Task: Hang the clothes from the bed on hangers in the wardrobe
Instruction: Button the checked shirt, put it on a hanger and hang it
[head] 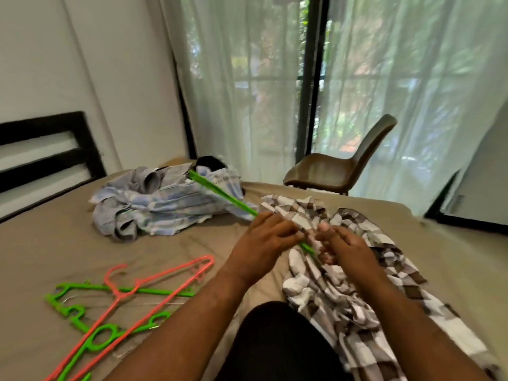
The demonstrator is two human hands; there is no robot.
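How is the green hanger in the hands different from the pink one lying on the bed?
The green hanger is lifted, slanting up over the blue striped clothes; the pink hanger lies flat on the bed. The left hand holds the green hanger at the checked shirt; nothing holds the pink hanger, which crosses other green hangers. Both look plastic.

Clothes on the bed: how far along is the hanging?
Done: nothing shows as hung, and the wardrobe is out of view. In hand: the left hand holds a green hanger while the right hand pinches the checked shirt around it. Left: the blue striped pile on the bed, with spare hangers ready, then carrying everything to the wardrobe.
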